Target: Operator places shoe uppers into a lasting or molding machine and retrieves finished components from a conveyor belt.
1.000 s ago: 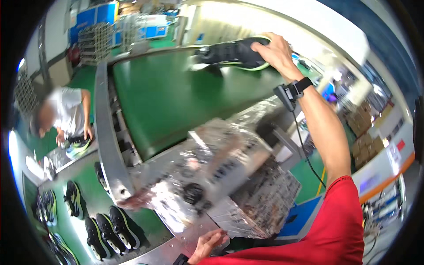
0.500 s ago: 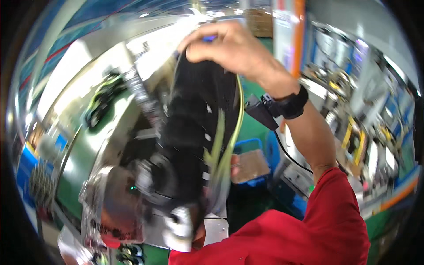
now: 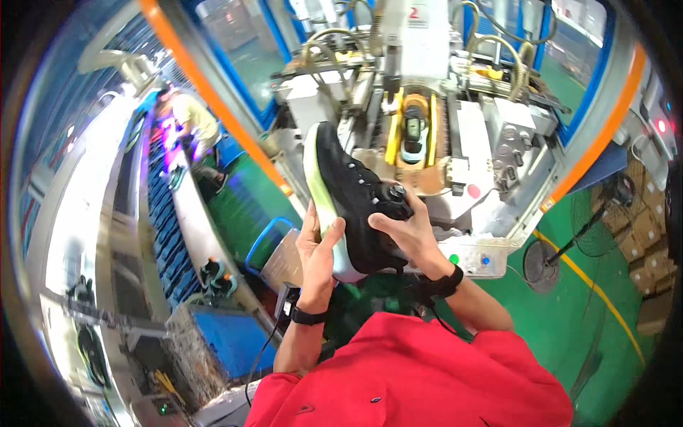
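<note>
While both hands share its weight, the black shoe point(image 3: 341, 178) is held tilted beyond the red shirt point(image 3: 420, 370), toe pointing far and slightly left, its pale sole facing left. The left hand point(image 3: 317, 249) grips the sole; the right hand point(image 3: 413, 235) grasps the upper near the opening, where a round dark lump sits (perhaps a form inside, though I cannot tell). I would expect it to be fairly light, with a soft upper that gives under the thumb and a firmer, springy sole. The sole edge and heel look the surest holds; the smooth pale side might slip a little, and the shoe seems hard to break.

On the far side, a machine point(image 3: 420, 53) has a shoe-shaped piece point(image 3: 415, 132) between yellow bars point(image 3: 393, 132). Left of the hands, a blue-rimmed basket point(image 3: 261, 238) contains a flat tan piece point(image 3: 284, 258). At the right, brown boxes point(image 3: 644, 235) are stacked near a fan point(image 3: 624, 188); their contents are hidden.
</note>
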